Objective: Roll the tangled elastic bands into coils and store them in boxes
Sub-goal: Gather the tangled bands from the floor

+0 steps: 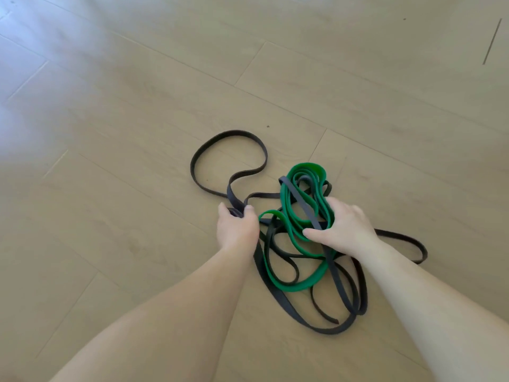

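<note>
A tangle of elastic bands lies on the wooden floor (110,106). A green band (292,232) winds through dark, nearly black bands (347,307). One dark band (217,139) makes a big open loop stretching up and left of the pile. My left hand (237,227) is closed around a dark strand at the base of that loop. My right hand (344,224) rests on the pile's right side, with fingers and thumb pinched around green and dark strands together. No box is visible.
Light wood planks surround the pile on every side. A dark strand (405,241) trails out to the right past my right forearm. A thin dark line (491,41) marks the floor at the far upper right.
</note>
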Demonstrator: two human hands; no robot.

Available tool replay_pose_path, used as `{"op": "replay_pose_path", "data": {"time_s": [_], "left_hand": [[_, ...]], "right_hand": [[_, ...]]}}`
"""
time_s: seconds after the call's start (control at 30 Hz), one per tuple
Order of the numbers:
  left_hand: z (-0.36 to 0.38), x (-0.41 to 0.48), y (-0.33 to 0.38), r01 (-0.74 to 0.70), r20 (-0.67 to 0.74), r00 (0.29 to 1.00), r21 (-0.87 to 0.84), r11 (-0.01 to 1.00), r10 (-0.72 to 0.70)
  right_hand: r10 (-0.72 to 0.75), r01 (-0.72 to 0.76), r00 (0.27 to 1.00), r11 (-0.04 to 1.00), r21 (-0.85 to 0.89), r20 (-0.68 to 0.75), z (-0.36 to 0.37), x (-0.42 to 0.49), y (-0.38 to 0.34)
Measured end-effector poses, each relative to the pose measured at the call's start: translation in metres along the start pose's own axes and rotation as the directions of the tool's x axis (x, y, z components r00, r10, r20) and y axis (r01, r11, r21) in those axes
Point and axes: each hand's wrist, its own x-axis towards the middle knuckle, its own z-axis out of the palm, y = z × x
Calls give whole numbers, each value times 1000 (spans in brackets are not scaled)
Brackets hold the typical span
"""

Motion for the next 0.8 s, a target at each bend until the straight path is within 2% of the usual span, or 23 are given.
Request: {"op": "replay_pose_path", "data": {"time_s": [0.07,0.13,0.17,0.23,0.33,0.43,0.53,0.63,0.8], "left_hand": [[14,-13,-7,-89,84,993,24,996,87],[29,-32,-13,-106,211,972,-2,994,104],[34,-41,-15,-95,274,957,-9,995,94],[39,-51,-15,-67,350,934,-18,998,69],[40,-55,-5,-10,453,891,-10,1000,14],[43,-66,14,167,566,817,-43,985,-114],[41,-76,16,207,631,760,-2,978,-159],[34,-86,6,208,650,736,52,977,-191],[53,-107,1,71,678,735,-53,996,-16]], "right_hand": [[-10,11,999,1000,-28,37,-2,-4,-9],[-22,26,996,999,-43,85,2,-8,-13],[-23,24,992,1000,-8,128,4,-11,-13],[22,-76,966,977,200,256,7,-15,-10],[88,-304,916,790,532,391,6,-20,3],[158,-445,877,623,643,454,1,-27,13],[174,-477,865,578,662,471,-7,-40,22],[158,-475,861,591,652,484,-13,-57,29],[193,-428,901,552,715,389,-10,-69,33]]}}
